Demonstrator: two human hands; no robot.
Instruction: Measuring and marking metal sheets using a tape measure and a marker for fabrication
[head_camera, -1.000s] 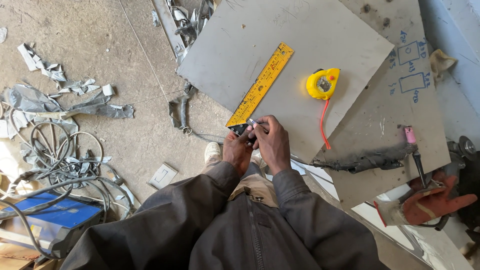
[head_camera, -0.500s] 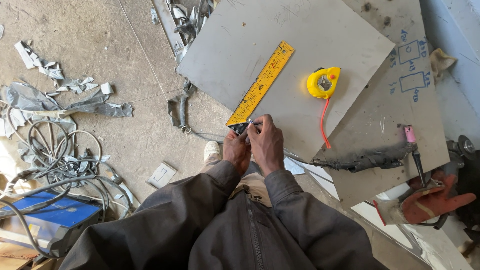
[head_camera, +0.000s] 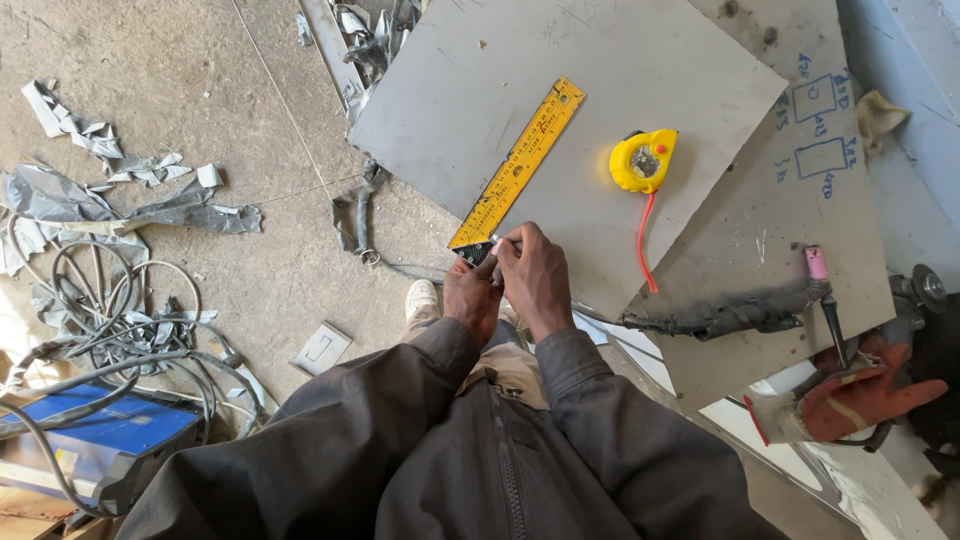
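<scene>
Centre frame: left hand (head_camera: 470, 298) presses the black head of a yellow metal try square (head_camera: 515, 165) against the grey steel sheet (head_camera: 560, 70); right hand (head_camera: 535, 275) pinches a thin marking tool (head_camera: 497, 243). Slackened pressure could shift the blade, skewing the line.

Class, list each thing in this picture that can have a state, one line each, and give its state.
Yellow metal ruler: flat on the grey metal sheet, pinned at its near end.
Yellow tape measure: retracted, lying on the sheet.
Left hand: on the ruler's end.
Right hand: gripping a thin marker.
</scene>
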